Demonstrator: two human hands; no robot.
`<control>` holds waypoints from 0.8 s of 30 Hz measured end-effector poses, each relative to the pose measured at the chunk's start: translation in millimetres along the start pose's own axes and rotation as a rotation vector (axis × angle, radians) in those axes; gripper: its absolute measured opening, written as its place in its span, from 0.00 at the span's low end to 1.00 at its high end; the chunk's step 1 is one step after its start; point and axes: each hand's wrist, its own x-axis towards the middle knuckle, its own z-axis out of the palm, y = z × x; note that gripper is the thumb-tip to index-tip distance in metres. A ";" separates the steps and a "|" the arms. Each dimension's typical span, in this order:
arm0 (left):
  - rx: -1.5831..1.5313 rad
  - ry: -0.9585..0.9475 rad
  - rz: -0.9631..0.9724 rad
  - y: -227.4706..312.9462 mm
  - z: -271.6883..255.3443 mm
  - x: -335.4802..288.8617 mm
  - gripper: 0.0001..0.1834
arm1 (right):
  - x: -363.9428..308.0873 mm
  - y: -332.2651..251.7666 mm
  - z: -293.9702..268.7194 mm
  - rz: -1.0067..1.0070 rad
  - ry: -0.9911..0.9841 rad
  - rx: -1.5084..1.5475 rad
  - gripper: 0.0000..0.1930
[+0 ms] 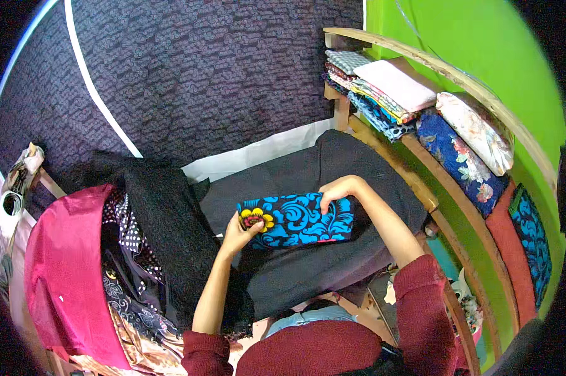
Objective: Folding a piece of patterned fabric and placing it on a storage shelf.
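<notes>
A folded blue and black patterned cloth (pixel 301 219) with a yellow flower at its left end lies on a dark cloth-covered surface (pixel 276 282) before me. My left hand (pixel 238 235) grips its left end, thumb on top beside the flower and the other fingers mostly hidden. Over the cloth's upper right part rests my right hand (pixel 340 189), its fingers bent down onto the fabric. Whether those fingers pinch the cloth or only press on it is hard to make out.
To my left hang a pink satin cloth (pixel 63 269), a black fuzzy cloth (pixel 170 232) and polka-dot fabric (pixel 132 235). A wooden shelf (pixel 414 172) along the green wall on the right carries folded fabrics (pixel 383 94), including a blue floral one (pixel 461 160).
</notes>
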 end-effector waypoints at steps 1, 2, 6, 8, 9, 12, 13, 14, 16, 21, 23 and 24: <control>0.012 0.056 -0.024 -7.8 1.7 4.1 0.23 | -1.8 8.0 1.8 0.004 0.003 0.002 0.19; -0.035 0.114 0.044 -16.1 4.3 7.3 0.22 | -6.0 17.9 5.9 -0.071 0.076 0.294 0.21; -0.042 0.221 -0.032 -38.8 5.3 14.7 0.23 | -22.5 64.9 38.3 -0.440 0.190 1.034 0.31; -0.063 0.275 0.004 -51.4 -1.9 13.9 0.23 | -11.5 59.6 72.5 -0.578 0.425 1.104 0.32; -0.062 0.272 0.005 -51.9 -4.2 15.0 0.23 | 1.5 53.5 94.8 -0.498 0.664 1.203 0.35; -0.099 0.290 -0.006 -41.5 12.8 21.9 0.20 | 25.5 59.0 126.6 -0.363 1.083 1.038 0.40; -0.029 0.293 0.020 -36.9 13.1 23.2 0.21 | 30.3 48.1 129.5 -0.285 1.202 1.020 0.41; 0.096 0.320 -0.013 -32.1 13.9 22.4 0.21 | 28.8 40.4 131.7 -0.249 1.285 0.905 0.41; 0.262 0.335 0.036 -10.5 22.2 22.2 0.22 | 23.2 30.4 141.8 -0.007 1.518 0.735 0.39; 0.484 0.322 0.230 59.9 33.6 25.4 0.16 | -17.6 -22.0 165.1 -0.030 1.819 0.702 0.27; 0.357 0.274 0.312 95.8 34.2 11.0 0.14 | -32.8 -46.0 179.5 -0.097 1.941 0.703 0.27; 0.302 0.252 0.379 104.6 37.4 4.9 0.14 | -46.2 -51.9 191.6 -0.125 1.980 0.707 0.28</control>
